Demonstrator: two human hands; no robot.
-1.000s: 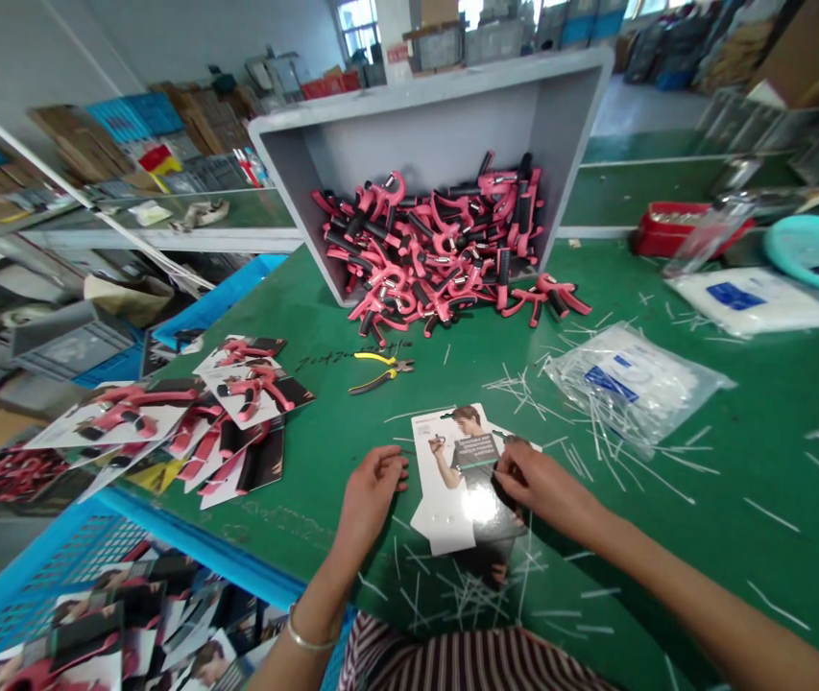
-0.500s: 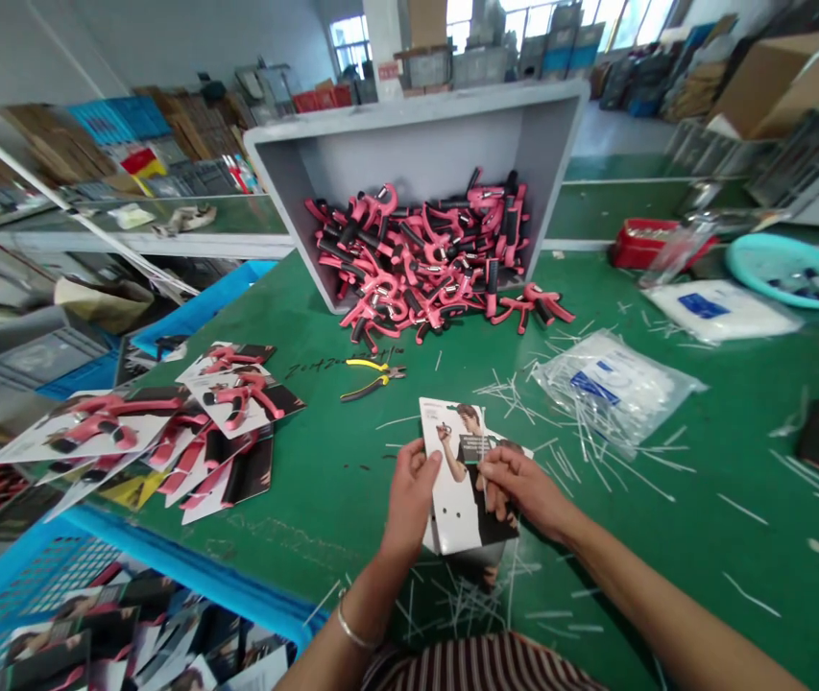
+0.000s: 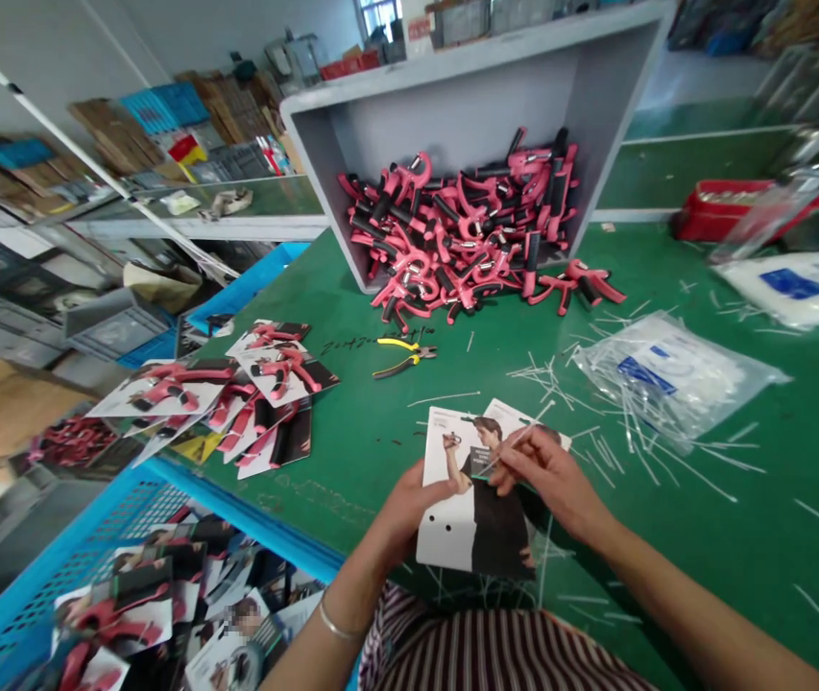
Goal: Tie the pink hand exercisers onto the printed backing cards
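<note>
I observe through the head camera that the two hands are apart, each closed on its own object. The left hand (image 3: pixel 409 499) is clamped on a printed card (image 3: pixel 485 523): the thumb lies over the front face near the left edge, and the other fingers are largely hidden behind. The card stands tilted between the hands, in front of the striped garment (image 3: pixel 502 653). The right hand (image 3: pixel 542 470) pinches a thin white strip (image 3: pixel 535 419) over the card's right side; whether its fingertips touch the card I cannot tell.

Handling assessment: I judge the card light and fairly stiff, with a smooth face that could slip and edges that could crease. Hold is best taken at the left margin, thumb in front and fingers behind, leaving the two small holes below the thumb uncovered. The strip appears light, thin and bendable; I would grip it close to its working end.

Surroundings: a second card (image 3: pixel 506 415) shows behind the first, just beyond the right fingers. Yellow-handled cutters (image 3: pixel 407 357) lie beyond the left hand. Farther ahead, pink clamps (image 3: pixel 467 235) fill the lower part of a grey bin (image 3: pixel 452 125). A plastic bag (image 3: pixel 689 374) lies beyond and right of the right hand.
</note>
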